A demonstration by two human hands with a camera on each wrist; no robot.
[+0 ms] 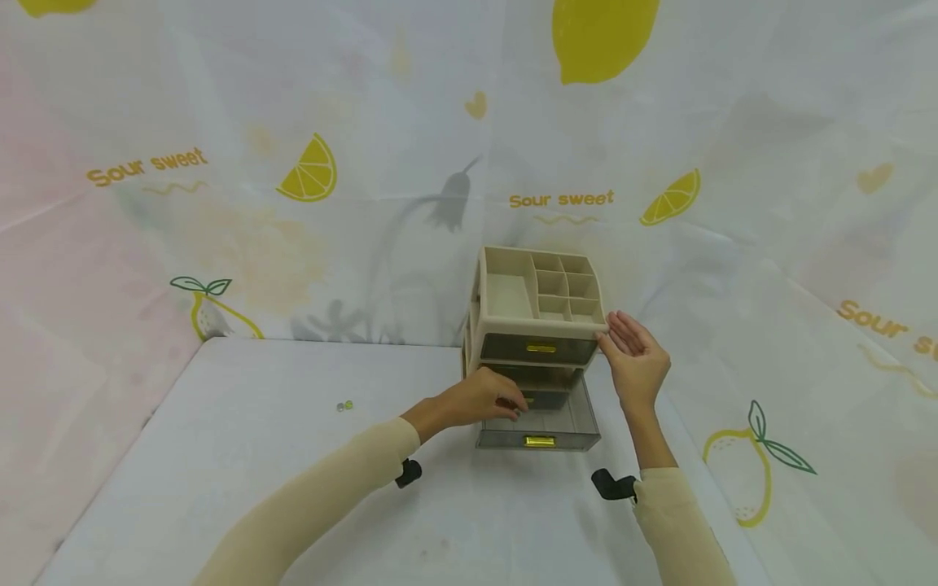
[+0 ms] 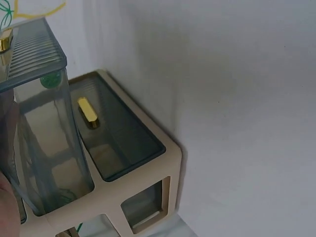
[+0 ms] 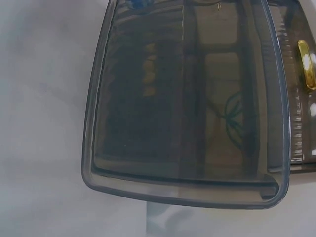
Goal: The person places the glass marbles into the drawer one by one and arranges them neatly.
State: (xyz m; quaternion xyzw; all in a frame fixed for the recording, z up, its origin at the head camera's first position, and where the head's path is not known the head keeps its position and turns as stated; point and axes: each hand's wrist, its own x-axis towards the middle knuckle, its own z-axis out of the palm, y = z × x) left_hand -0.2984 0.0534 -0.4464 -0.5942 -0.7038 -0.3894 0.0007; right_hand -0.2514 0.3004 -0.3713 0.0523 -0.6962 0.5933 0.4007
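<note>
A beige desktop organizer (image 1: 538,327) with smoky see-through drawers and gold handles stands against the back wall. Its top drawer (image 1: 538,348) is closed, while a lower drawer (image 1: 538,440) is pulled out towards me. My left hand (image 1: 484,397) is over this pulled-out drawer, fingers bent down into it; I cannot tell whether they pinch something. A green round piece (image 2: 51,79) shows through the drawer wall in the left wrist view, and a blue piece (image 3: 139,4) in the right wrist view. My right hand (image 1: 636,358) rests fairly straight fingers against the organizer's upper right corner.
Two small pieces, one greyish (image 1: 340,407) and one yellow-green (image 1: 348,404), lie on the white table (image 1: 242,456) left of the organizer. The organizer's top tray (image 1: 509,295) has several compartments. A lemon-printed cloth (image 1: 381,106) hangs behind and at the sides.
</note>
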